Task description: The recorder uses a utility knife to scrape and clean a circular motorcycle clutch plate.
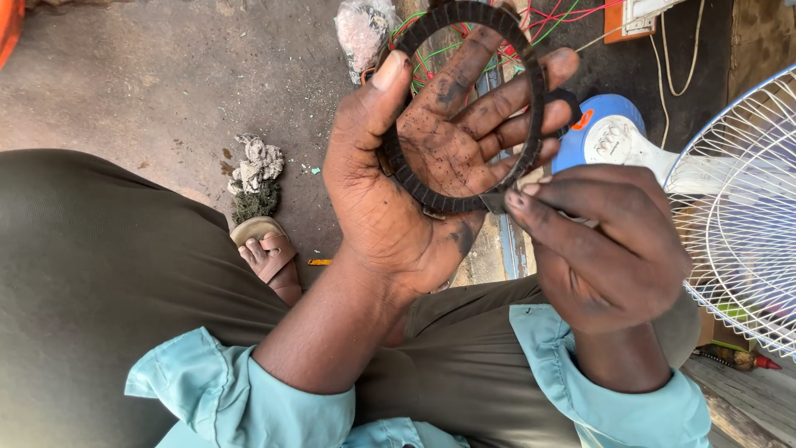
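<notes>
The left hand (pixel 414 158) grasped the dark ring (pixel 531 91); the right hand (pixel 601 241) pinched its lower edge, best steadily.

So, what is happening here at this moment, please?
A seated person holds a dark ribbed ring up in the left hand, fingers spread through its opening and smeared with black grime. The right hand pinches the ring's lower edge with its fingertips. Beyond the hands, a white fan with a blue base stands on the ground, near coloured wires. A sandalled foot rests by a dirty rag.
</notes>
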